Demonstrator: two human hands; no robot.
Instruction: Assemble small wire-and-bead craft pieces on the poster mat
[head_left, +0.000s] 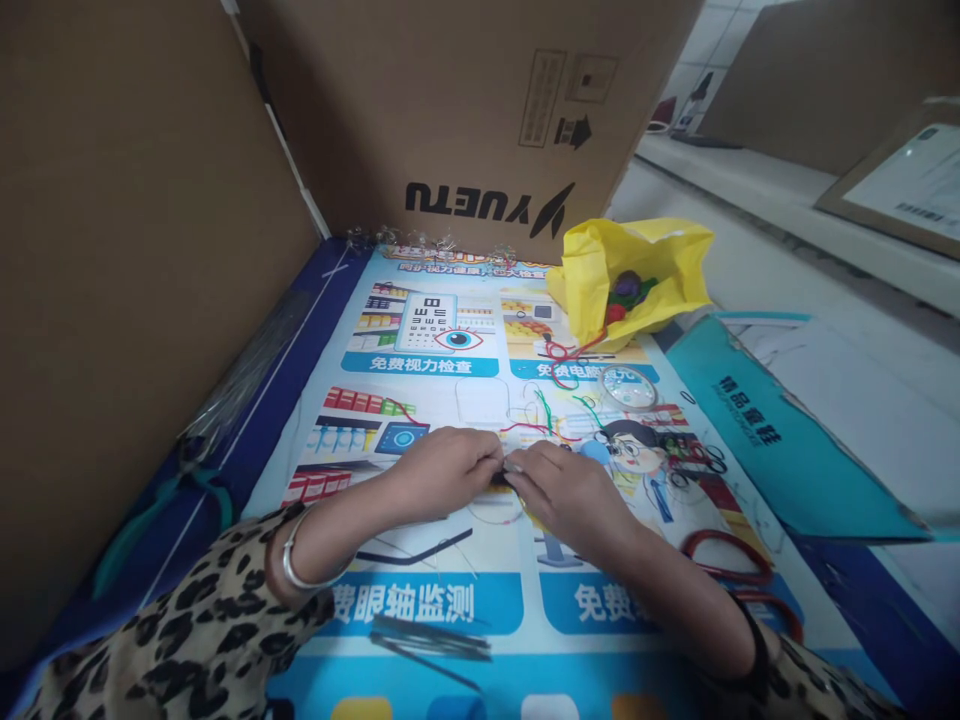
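My left hand (457, 466) and my right hand (566, 492) meet over the middle of the printed sheet, with fingertips pinched close together. Between them shows a small dark piece (499, 479), mostly covered by the fingers and too small to name. Just below it curves a thin, pale wire loop (495, 520); whether it joins the dark piece I cannot tell. Beyond the fingers lie a red thread (534, 429) and a short green thread (543, 410). A round clear dish (628, 388) holding tiny bits sits past my right hand.
A yellow bag (637, 290) with coloured balls stands at the back right. Red-handled scissors (727, 556) lie beside my right forearm. Teal-handled pliers (165, 515) are at left, and dark thin rods (431, 640) in front. Cardboard walls (465, 110) rise behind and left; a teal box (780, 430) lies right.
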